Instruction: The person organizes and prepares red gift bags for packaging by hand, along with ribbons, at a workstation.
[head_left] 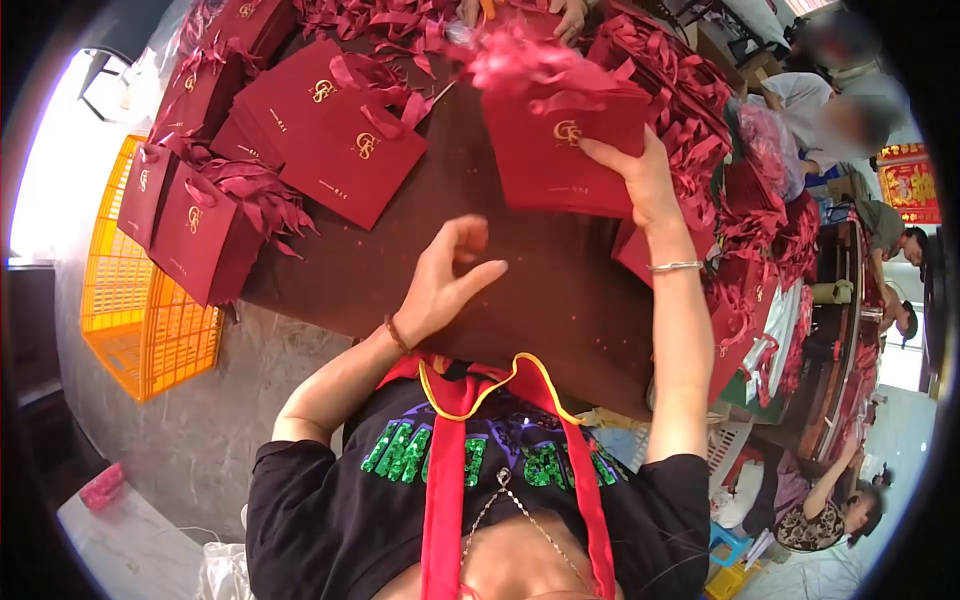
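Observation:
My right hand [645, 180] grips a stack of dark red paper gift bags [560, 155] by its right edge, thumb lying on the front. The top bag bears a gold monogram, and its pink-red ribbon handles [540, 65] are smeared by motion. Over the brown tabletop [500, 290] hovers my left hand [445, 280], fingers loosely bent and thumb apart, with nothing in it. Beyond it on the left lie more red gift bags [355, 150], fanned out in an overlapping pile. Still more bags [200, 225] stand at the table's left edge.
Beside the table on the left stands a yellow plastic crate [150, 310]. Ribboned bags [690, 150] are heaped along the right side. Across the table, another person's hand [570, 15] is near an orange-handled object [488, 8]. Other people work at the far right.

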